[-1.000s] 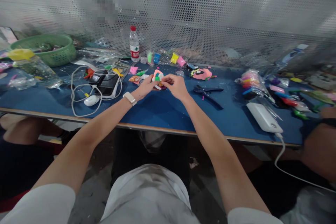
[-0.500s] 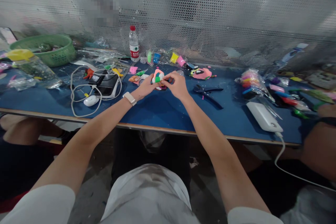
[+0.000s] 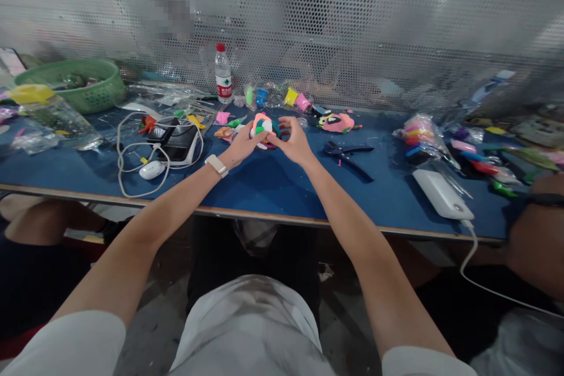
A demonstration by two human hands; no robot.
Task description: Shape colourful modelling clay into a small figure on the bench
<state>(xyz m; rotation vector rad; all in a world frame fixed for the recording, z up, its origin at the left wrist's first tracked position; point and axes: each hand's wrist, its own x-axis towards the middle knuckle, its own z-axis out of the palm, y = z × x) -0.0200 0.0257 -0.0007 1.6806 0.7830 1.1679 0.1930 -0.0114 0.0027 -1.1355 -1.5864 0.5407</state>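
Observation:
A small modelling-clay figure [image 3: 265, 123] in pink, white, green and teal is held just above the blue table, between my hands. My left hand [image 3: 241, 148] grips its left side, the thumb across the front. From the right, my right hand [image 3: 296, 142] has its thumb on the front of the figure and its other fingers curled round the far edge. Fingertips behind the figure are hidden. Close by on the left lie an orange packet [image 3: 225, 133] and a pink packet [image 3: 222, 118]. A pink clay figure [image 3: 338, 123] with yellow and black parts rests to the right.
Dark-handled pliers [image 3: 349, 160] lie right of my hands. A water bottle [image 3: 224, 75] stands behind. Leftward are a white cable [image 3: 120, 169], a green basket [image 3: 106, 93] and a yellow-lidded jar [image 3: 66, 120]. Clay packs [image 3: 419, 138] and a white power bank [image 3: 443, 195] lie right. People sit at both sides.
My right hand has gone from pinching at the front of the clay figure to spreading round its right side. More of the figure's teal part shows now. My left hand keeps its hold.

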